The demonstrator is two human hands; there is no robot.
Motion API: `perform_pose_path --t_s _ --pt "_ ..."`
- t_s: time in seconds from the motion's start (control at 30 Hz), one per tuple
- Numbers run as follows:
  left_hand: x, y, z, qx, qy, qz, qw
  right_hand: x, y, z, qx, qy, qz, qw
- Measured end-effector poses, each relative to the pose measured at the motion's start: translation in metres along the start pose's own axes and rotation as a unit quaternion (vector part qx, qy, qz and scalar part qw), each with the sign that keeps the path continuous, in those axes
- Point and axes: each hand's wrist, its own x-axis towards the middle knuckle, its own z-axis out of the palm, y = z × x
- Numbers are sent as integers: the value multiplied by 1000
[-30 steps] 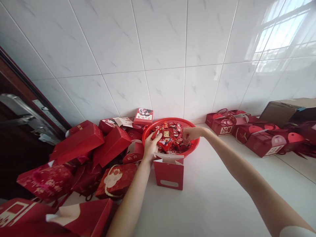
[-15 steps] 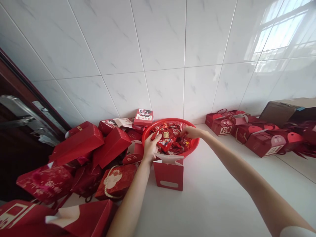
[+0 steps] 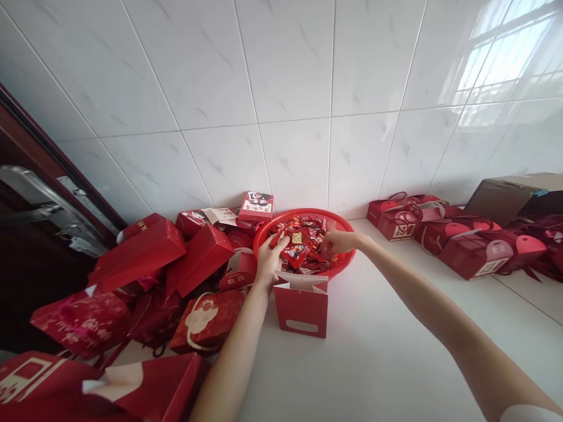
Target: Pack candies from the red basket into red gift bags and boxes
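Observation:
A round red plastic basket (image 3: 352, 258) holds many small candies in shiny red wrappers (image 3: 310, 224). At its left side my left hand (image 3: 267, 261) is closed, thumb on top, around red candy packets (image 3: 294, 253) with gold and coloured print. My right hand (image 3: 339, 241) reaches into the basket's right side, its fingers curled down among the candies; their tips are hidden. Just in front of the basket, below my left hand, an open-topped red paper box (image 3: 301, 308) stands upright on the white surface. Its inside is mostly out of sight.
Red gift boxes (image 3: 136, 255) are heaped on the left, some with rope handles. Along the tiled wall (image 3: 294, 158), more closed red boxes (image 3: 475, 255) stand at the right beside a cardboard carton (image 3: 497, 202). A dark door (image 3: 26, 234) with a metal handle is far left.
My right hand has pushed a little lower into the candies and its fingers have curled more. The left hand and the open box are nearly where they were.

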Motion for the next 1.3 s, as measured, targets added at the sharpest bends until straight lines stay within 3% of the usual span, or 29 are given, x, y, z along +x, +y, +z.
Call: perform_pose_path --t_s 0.1,0.2,0.33,0.57,0.67,0.8,0.93,1.1,1.3 --pt "0 0 0 7 -6 -11 1000 3 -15 12 -50 -31 23 998" --pt "0 0 -1 11 -9 -11 1000 8 -29 25 -92 -15 52 994" --pt "-2 -1 0 6 1 1 1000 11 -35 31 -87 -3 38 996" --pt "-1 -1 2 -7 5 1 1000 6 -20 25 28 -32 -6 999" --pt "0 -1 1 -8 3 3 1000 8 -14 27 140 -21 -28 990" --pt "0 1 1 -28 15 4 999 15 -6 31 389 47 -35 919" --pt "0 3 0 -42 16 10 999 17 2 34 458 159 7 875" --pt "-1 6 -1 -43 54 12 998 16 3 34 442 183 31 878" --pt "-1 6 -1 -47 52 19 997 14 -2 34 369 275 49 887"
